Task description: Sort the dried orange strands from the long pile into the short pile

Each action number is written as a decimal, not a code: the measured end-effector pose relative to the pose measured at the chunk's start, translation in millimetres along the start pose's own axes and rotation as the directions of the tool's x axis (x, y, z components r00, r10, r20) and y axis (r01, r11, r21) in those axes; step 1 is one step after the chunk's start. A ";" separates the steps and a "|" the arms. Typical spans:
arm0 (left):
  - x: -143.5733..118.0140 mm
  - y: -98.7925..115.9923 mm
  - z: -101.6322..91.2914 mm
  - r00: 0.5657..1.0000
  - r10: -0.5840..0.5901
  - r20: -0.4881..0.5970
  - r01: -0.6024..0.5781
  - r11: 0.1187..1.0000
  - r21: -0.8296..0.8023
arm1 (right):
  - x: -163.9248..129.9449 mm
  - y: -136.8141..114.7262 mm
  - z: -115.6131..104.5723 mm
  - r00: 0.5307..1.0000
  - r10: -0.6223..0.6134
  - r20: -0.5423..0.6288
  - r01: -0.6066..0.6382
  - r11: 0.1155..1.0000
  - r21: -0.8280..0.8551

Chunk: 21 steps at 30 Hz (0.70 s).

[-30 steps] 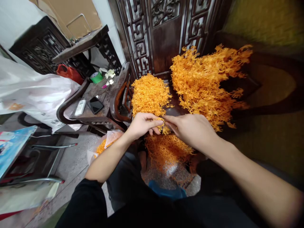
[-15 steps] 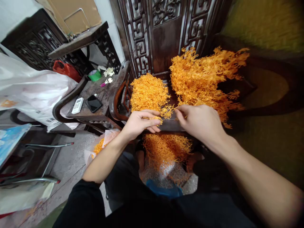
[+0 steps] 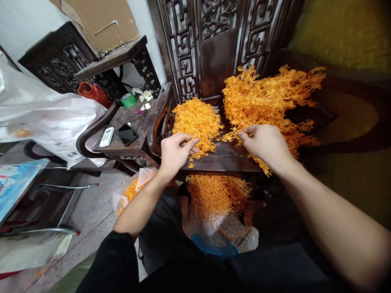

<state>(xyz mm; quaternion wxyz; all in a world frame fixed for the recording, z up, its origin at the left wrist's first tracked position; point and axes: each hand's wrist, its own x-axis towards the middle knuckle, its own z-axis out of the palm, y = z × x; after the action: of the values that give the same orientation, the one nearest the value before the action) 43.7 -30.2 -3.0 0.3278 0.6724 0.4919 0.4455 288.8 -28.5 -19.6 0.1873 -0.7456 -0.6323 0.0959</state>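
Observation:
My right hand (image 3: 265,142) pinches a thin orange dried-flower sprig (image 3: 228,136), whose tufted tip points left over the dark wooden chair seat (image 3: 226,160). Behind that hand lies a large bundle of branching orange sprigs (image 3: 259,97). At the front left edge of a heap of small orange florets (image 3: 197,118), my left hand (image 3: 177,152) has its fingers curled in and closed. Orange bits show by its fingertips, but whether they are gripped is hidden. One small floret (image 3: 191,165) sits just below, near the seat's front edge.
Bare orange stems (image 3: 216,191) fill a plastic-lined container below the seat. Left stands a wooden side table (image 3: 114,120) with a phone (image 3: 127,134), a white box (image 3: 106,137) and green tape (image 3: 128,100). A bag of orange florets (image 3: 131,190) is on the floor. The carved chair back (image 3: 218,57) rises behind.
My left hand has moved from the sprig's tip up and left to the floret heap. My right hand has drawn the sprig slightly right and up. The view has shifted a little.

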 end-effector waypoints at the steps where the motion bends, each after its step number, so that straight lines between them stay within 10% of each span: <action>1: 11.4 -12.9 2.0 0.998 -0.052 0.035 0.050 0.997 0.060 | 2.9 1.0 0.1 0.999 0.035 0.014 -0.036 0.997 0.075; 9: 66.0 -85.9 29.1 0.978 -0.051 0.204 -0.109 0.706 0.700 | -2.1 -20.8 7.8 0.993 0.079 0.088 -0.096 0.974 0.206; 14: 57.5 -67.3 27.7 0.990 0.063 0.128 -0.126 0.804 0.581 | 4.5 -19.9 13.3 0.992 0.081 0.095 -0.103 0.960 0.260; 21: 23.3 -39.4 42.9 0.902 0.151 0.405 -0.367 0.762 0.533 | 5.5 -36.7 23.6 0.992 0.021 0.125 -0.061 0.943 0.327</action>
<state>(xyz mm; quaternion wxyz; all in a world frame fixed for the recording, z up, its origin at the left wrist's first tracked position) 71.5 3.7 -47.8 0.1129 0.8693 0.4435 0.1867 247.5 -14.6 -25.9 0.2695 -0.7095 -0.6017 0.2488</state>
